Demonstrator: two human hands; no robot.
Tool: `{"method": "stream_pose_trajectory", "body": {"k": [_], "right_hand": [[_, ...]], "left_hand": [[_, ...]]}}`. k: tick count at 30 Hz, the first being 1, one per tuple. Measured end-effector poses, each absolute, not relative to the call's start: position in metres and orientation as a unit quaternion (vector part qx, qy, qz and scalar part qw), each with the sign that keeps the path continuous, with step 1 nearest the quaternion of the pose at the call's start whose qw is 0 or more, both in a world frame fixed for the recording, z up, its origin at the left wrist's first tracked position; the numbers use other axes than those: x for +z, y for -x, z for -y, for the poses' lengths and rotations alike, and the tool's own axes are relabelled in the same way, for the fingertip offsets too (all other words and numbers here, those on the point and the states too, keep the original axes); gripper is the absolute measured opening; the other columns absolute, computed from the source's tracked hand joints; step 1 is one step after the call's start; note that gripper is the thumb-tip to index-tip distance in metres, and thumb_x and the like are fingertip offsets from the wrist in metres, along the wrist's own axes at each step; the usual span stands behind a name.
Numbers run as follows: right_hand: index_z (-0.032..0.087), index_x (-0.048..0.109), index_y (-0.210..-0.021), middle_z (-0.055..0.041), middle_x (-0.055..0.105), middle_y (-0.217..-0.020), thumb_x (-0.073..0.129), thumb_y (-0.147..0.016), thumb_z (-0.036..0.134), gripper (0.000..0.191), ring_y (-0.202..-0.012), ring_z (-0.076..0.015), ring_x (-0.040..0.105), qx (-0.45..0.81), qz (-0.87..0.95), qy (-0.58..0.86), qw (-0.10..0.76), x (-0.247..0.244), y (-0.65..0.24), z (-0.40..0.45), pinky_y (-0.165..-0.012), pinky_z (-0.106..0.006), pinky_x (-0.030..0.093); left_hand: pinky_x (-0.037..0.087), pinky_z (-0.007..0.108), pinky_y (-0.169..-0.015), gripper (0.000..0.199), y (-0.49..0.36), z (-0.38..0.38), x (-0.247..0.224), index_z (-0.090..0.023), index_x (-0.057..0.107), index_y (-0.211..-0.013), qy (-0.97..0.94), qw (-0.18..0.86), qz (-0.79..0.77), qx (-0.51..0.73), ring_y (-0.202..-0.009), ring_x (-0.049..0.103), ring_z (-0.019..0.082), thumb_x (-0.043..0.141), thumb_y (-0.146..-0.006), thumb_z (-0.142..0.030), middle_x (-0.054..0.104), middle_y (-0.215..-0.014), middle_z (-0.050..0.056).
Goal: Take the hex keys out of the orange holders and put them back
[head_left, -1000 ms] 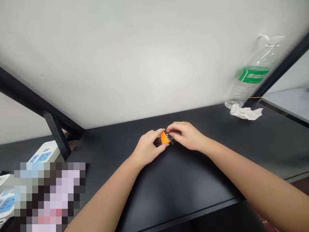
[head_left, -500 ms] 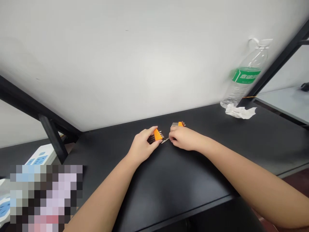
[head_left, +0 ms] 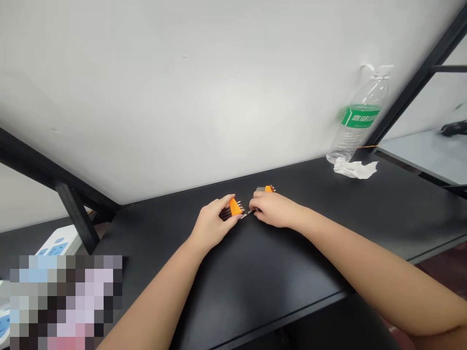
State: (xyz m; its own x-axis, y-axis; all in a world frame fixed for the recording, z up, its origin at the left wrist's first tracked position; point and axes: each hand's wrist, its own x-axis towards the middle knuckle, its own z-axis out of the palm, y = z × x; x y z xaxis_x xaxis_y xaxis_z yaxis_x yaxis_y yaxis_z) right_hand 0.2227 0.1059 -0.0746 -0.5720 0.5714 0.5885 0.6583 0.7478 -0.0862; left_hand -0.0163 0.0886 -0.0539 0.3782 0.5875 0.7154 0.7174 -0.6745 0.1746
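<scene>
My left hand [head_left: 213, 221] is closed around an orange holder [head_left: 235, 206], thumb below and fingers above. Several thin metal rods pass through this holder and stick out on both sides. My right hand [head_left: 272, 208] has its fingers curled together at a slim, shiny metal piece [head_left: 246, 214] that lies between the two hands. Most of its grip is hidden behind the fingers. Just beyond the right hand, a second orange holder [head_left: 268, 188] with several thin metal rods lies on the black tabletop [head_left: 262, 272], partly covered by that hand.
A clear plastic bottle [head_left: 359, 116] with a green label stands against the white wall [head_left: 204, 97] at the right. Crumpled white tissue [head_left: 355, 168] lies in front of it. White power strips [head_left: 60, 240] are at the left, beside a black metal frame [head_left: 78, 214].
The view has shifted slightly, so the scene sits a little further left. My right fingers have shifted slightly at the metal piece; my left hand keeps its hold.
</scene>
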Motion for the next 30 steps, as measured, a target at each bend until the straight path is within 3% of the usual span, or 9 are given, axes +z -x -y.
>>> {"method": "stream_pose_trajectory", "body": {"k": [5,12,16,20,30], "right_hand": [[0.016,0.065,-0.080,-0.0079,0.064,-0.096,0.057,-0.092,0.013,0.015,-0.076,-0.0157,0.055,-0.071,0.884,0.360,0.291,-0.073,-0.222,-0.103,-0.067,-0.028,0.039],[0.017,0.059,-0.073,-0.0074,0.066,-0.087,0.063,-0.079,0.009,0.011,-0.061,-0.0143,0.050,-0.089,0.889,0.388,0.223,-0.071,-0.223,-0.091,-0.053,-0.028,0.032],[0.018,0.057,-0.077,-0.0032,0.062,-0.078,0.062,-0.080,0.008,0.012,-0.061,-0.0129,0.048,-0.070,0.872,0.378,0.302,-0.065,-0.232,-0.094,-0.056,-0.026,0.032],[0.018,0.060,-0.083,-0.0021,0.061,-0.084,0.055,-0.090,0.009,0.012,-0.072,-0.0124,0.052,-0.069,0.858,0.294,0.415,-0.063,-0.238,-0.102,-0.066,-0.025,0.039],[0.017,0.066,-0.091,-0.0046,0.061,-0.091,0.050,-0.098,0.011,0.019,-0.078,-0.0143,0.056,-0.094,0.856,0.248,0.444,-0.065,-0.235,-0.098,-0.073,-0.028,0.044]], "left_hand": [[0.061,0.038,-0.096,0.053,0.016,-0.088,-0.054,-0.022,0.066,-0.131,0.827,0.072,0.395,-0.393,-0.097,0.074,0.022,0.076,-0.081,-0.038,0.075,-0.109,0.006],[0.061,0.039,-0.095,0.054,0.018,-0.090,-0.055,-0.024,0.065,-0.134,0.833,0.079,0.392,-0.383,-0.098,0.074,0.023,0.075,-0.083,-0.039,0.075,-0.110,0.006],[0.061,0.038,-0.093,0.053,0.017,-0.089,-0.054,-0.024,0.066,-0.133,0.831,0.088,0.394,-0.383,-0.095,0.074,0.022,0.076,-0.082,-0.039,0.075,-0.108,0.005],[0.061,0.037,-0.090,0.053,0.017,-0.085,-0.053,-0.025,0.067,-0.132,0.837,0.112,0.392,-0.365,-0.093,0.072,0.021,0.077,-0.081,-0.037,0.074,-0.107,0.004],[0.059,0.034,-0.087,0.051,0.016,-0.081,-0.053,-0.025,0.067,-0.130,0.848,0.151,0.372,-0.345,-0.093,0.071,0.020,0.078,-0.082,-0.037,0.073,-0.104,0.003]]}}
